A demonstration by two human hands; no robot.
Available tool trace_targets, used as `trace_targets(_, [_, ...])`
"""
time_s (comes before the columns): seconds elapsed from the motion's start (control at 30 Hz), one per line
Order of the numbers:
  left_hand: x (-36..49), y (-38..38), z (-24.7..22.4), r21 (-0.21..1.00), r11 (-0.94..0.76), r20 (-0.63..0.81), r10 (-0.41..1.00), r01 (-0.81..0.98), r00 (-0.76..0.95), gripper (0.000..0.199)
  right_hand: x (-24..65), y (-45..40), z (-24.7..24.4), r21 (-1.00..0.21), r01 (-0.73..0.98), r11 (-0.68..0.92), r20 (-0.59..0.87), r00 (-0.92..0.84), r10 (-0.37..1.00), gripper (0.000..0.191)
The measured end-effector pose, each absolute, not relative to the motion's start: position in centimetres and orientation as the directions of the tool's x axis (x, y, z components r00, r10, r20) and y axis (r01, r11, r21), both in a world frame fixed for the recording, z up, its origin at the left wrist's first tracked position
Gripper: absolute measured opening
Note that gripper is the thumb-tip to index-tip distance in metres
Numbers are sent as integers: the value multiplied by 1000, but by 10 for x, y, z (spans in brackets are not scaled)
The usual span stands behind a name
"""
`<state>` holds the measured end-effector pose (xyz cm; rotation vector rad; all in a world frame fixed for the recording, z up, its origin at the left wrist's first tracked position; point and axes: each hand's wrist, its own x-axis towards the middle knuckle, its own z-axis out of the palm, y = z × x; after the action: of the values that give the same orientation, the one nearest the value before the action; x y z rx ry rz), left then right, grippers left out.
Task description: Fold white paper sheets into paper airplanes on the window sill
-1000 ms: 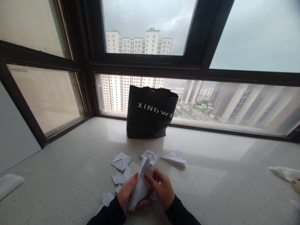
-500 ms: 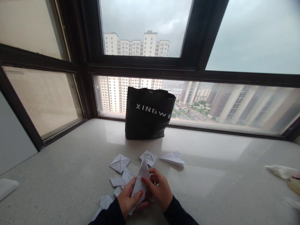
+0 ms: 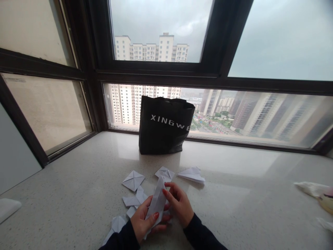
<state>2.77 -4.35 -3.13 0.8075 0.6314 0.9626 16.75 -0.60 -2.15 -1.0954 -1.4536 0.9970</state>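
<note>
A long, folded sheet of white paper [image 3: 157, 198] with a pointed upper end is held tilted above the counter. My left hand [image 3: 143, 218] grips its lower part, thumb on top and fingers curled beneath. My right hand [image 3: 180, 203] pinches the paper's right edge near the tip between thumb and fingers. Just beyond the hands lie a folded paper square [image 3: 133, 181], a second folded square [image 3: 164, 173] partly behind the paper, and a paper plane [image 3: 191, 174]. Left of my left hand is a pinwheel-like folded piece [image 3: 135, 199], partly covered, with another folded piece [image 3: 117, 224] nearer me.
A black bag [image 3: 166, 128] with white lettering stands upright by the window on the speckled white counter [image 3: 234, 194]. At the far right lie a white plastic wrapper [image 3: 310, 189] and a roundish item [image 3: 326, 200]. A white object [image 3: 9, 209] sits at the left edge.
My right hand has slid up along the paper's right edge toward its tip. My left hand keeps its grip in nearly the same place. The pieces on the counter have not moved.
</note>
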Motion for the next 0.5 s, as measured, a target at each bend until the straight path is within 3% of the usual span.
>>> trace_targets(0.27, [31,-44,-28,839,379,-209,887,-392,411,52,172,-6,-24,-965,64,253,244,-125,962,27])
trace_targets(0.4, [31,-46,-24,876,336,-173,888,-345,426,55,175,-3,-17,-963,28,267,260,-152,954,25])
trace_targets(0.5, [33,-52,-27,912,273,-95,867,-306,489,56,188,-1,0,-964,-26,265,262,-279,924,46])
